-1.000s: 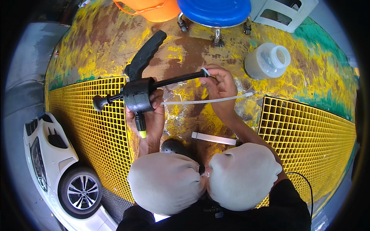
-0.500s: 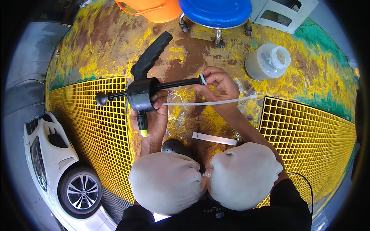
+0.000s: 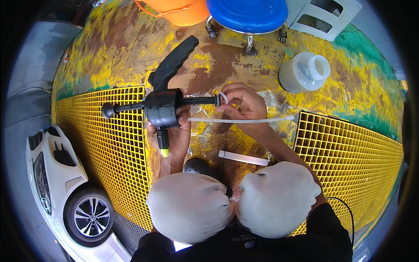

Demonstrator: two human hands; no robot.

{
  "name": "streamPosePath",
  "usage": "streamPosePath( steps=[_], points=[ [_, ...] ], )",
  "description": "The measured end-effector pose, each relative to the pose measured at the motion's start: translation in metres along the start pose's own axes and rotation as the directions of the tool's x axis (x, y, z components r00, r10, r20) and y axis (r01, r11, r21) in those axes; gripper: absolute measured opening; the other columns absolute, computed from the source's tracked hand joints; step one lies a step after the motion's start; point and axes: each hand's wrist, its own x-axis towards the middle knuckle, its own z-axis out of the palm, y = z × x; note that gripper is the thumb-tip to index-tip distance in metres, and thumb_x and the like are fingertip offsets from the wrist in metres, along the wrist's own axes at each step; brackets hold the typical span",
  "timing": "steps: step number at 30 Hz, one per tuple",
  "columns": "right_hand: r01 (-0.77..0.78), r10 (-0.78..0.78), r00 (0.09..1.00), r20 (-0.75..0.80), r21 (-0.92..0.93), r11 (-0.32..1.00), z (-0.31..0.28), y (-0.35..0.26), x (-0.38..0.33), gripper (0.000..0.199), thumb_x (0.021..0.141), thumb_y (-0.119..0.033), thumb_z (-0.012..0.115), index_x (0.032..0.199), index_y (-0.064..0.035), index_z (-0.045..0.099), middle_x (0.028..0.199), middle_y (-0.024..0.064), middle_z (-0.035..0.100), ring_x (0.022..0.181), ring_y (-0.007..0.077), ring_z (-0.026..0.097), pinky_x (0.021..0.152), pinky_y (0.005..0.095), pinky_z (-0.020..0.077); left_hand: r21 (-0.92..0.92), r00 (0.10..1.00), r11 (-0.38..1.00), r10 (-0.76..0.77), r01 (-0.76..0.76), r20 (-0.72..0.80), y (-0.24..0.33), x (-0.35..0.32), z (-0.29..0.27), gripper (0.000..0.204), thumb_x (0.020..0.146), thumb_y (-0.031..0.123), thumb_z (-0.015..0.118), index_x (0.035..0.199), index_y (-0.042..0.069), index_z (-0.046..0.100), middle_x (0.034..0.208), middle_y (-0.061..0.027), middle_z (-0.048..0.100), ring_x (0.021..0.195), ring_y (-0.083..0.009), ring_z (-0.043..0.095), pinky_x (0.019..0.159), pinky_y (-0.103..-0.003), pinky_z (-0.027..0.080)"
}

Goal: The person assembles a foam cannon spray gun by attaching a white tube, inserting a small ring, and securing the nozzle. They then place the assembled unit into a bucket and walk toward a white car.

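My left hand [image 3: 174,142] is wrapped round the body of a black pump sprayer head [image 3: 160,109], held sideways with its grip handle [image 3: 174,63] pointing away from me. A yellow-green nozzle tip [image 3: 164,153] points toward me, and the plunger knob [image 3: 108,110] sticks out to the left. From the right side runs the black piston rod [image 3: 198,101]. At its end my right hand [image 3: 246,105] pinches a thin white ring [image 3: 225,98], tilted against the piston tip. Below the rod, a translucent tube [image 3: 244,120] extends right from the sprayer head, passing by my right hand.
A translucent wide-mouthed bottle [image 3: 301,74] stands at the right. Farther off are an orange bucket [image 3: 185,15], a blue wheeled stool [image 3: 247,15] and a white plastic crate [image 3: 334,24]. Yellow gratings [image 3: 349,157] flank the paint-worn floor. A pale strip [image 3: 244,158] lies near my knees; a white car [image 3: 59,174] stands left.
The rod has slid left through the sprayer body, its knob farther out and its right end shorter. My right hand has shifted slightly left and down; the ring now tilts at the piston tip.
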Motion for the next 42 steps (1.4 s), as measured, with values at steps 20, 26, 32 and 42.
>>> streamPosePath(
  steps=[20, 26, 32, 42],
  points=[
    [-0.338, 0.590, 0.783, -0.194, 0.664, 0.667, -0.017, 0.025, -0.013, 0.016, 0.092, -0.003, 0.063, 0.106, -0.0071, 0.057, 0.107, 0.0098, 0.064, 0.084, 0.0162, 0.066, 0.072, 0.0255, 0.0557, 0.142, 0.975, 0.974, 0.193, -0.177, -0.106, 0.003, -0.005, 0.015, 0.045, 0.087, 0.024, 0.055, 0.126, 0.002, 0.052, 0.126, -0.0173, 0.053, 0.094, -0.0246, 0.046, 0.075, -0.033, 0.041],
    [-0.337, 0.580, 0.792, -0.190, 0.656, 0.675, -0.021, 0.027, -0.020, 0.016, 0.092, -0.004, 0.065, 0.106, -0.0068, 0.058, 0.107, 0.0098, 0.065, 0.084, 0.0153, 0.065, 0.074, 0.0241, 0.0548, 0.064, 0.957, 0.978, 0.206, -0.197, -0.204, 0.002, -0.002, 0.016, 0.046, 0.090, 0.026, 0.048, 0.127, 0.000, 0.051, 0.127, -0.0188, 0.054, 0.089, -0.0236, 0.044, 0.075, -0.034, 0.040],
    [-0.316, 0.557, 0.803, -0.213, 0.640, 0.700, -0.027, 0.026, -0.013, 0.016, 0.093, -0.004, 0.065, 0.107, -0.0035, 0.058, 0.105, 0.0115, 0.067, 0.084, 0.0142, 0.066, 0.074, 0.0240, 0.0556, 0.026, 0.985, 0.998, 0.059, -0.056, -0.161, 0.002, -0.007, 0.017, 0.055, 0.084, 0.030, 0.060, 0.130, 0.003, 0.052, 0.133, -0.0162, 0.052, 0.099, -0.0268, 0.045, 0.083, -0.037, 0.041],
    [-0.272, 0.526, 0.819, -0.229, 0.651, 0.708, -0.046, 0.032, -0.007, 0.016, 0.093, -0.004, 0.064, 0.108, -0.0039, 0.060, 0.105, 0.0126, 0.067, 0.081, 0.0130, 0.062, 0.071, 0.0215, 0.0529, 0.190, 0.984, 0.977, -0.066, 0.097, -0.164, -0.006, -0.005, 0.020, 0.085, 0.074, 0.049, 0.076, 0.142, 0.007, 0.045, 0.142, -0.0092, 0.048, 0.100, -0.0259, 0.053, 0.089, -0.038, 0.044]
  ],
)
